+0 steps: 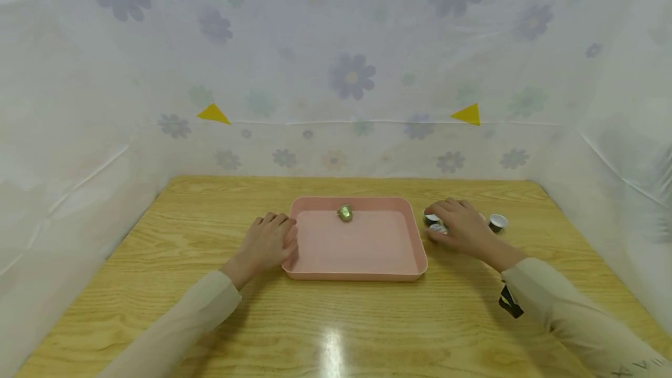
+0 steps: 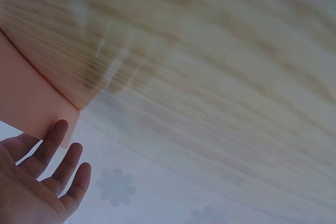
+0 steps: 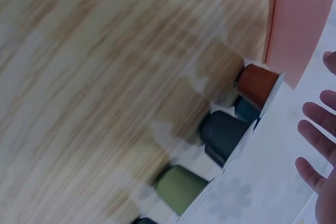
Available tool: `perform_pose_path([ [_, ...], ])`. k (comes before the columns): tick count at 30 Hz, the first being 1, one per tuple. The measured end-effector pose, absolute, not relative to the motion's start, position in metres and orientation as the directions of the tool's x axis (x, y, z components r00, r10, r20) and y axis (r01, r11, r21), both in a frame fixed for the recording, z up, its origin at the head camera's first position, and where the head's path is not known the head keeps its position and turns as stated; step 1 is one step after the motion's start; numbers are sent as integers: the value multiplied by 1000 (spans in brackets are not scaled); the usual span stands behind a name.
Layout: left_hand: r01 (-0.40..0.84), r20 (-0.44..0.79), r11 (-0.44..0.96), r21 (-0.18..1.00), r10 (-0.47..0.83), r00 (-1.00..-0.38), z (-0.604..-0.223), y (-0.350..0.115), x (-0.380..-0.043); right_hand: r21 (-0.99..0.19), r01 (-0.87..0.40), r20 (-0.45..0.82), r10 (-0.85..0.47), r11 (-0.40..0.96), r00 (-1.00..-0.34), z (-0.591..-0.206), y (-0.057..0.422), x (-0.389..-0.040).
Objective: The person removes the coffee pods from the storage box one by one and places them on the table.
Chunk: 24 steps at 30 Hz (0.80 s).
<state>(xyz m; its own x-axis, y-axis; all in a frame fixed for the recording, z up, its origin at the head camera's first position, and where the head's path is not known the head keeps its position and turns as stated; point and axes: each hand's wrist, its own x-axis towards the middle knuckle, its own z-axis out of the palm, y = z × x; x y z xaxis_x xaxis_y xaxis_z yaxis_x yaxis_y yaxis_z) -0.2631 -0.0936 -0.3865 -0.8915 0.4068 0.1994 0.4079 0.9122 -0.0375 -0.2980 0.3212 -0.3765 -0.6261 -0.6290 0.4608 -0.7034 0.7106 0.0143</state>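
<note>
A gold-green coffee capsule [image 1: 345,213] lies tipped over in the pink tray [image 1: 354,249], close to its far wall. My left hand [image 1: 270,241] is at the tray's left side, its loosely bent fingertips touching the wall in the left wrist view. Over a group of coffee capsules right of the tray, my right hand [image 1: 462,226] is held with its fingers spread and nothing gripped. In the right wrist view an orange capsule [image 3: 257,85], a teal capsule [image 3: 245,109], a dark capsule [image 3: 223,134] and a green capsule [image 3: 181,188] stand below the fingers. The hand partly hides them in the head view.
One more capsule [image 1: 498,223] with a pale lid stands just right of the right hand. The wooden table [image 1: 336,319] extends around the tray. A flowered white curtain [image 1: 352,144] closes off the back and sides. A black strap [image 1: 510,302] hangs by the right sleeve.
</note>
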Motion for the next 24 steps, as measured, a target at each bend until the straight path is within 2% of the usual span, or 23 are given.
perform_pose_path([
  [9,410,195,912,-18,406,-893,-385,-93,-262,27,-715,428,-654,699,-624,-379,299,-305],
  [17,409,200,912,-27,405,-892,-385,-92,-262,9,-713,338,-673,701,-658,-373,281,-307],
  [24,409,209,912,-36,407,-889,-386,-93,-262,30,-729,308,-700,684,-644,-363,264,-308],
])
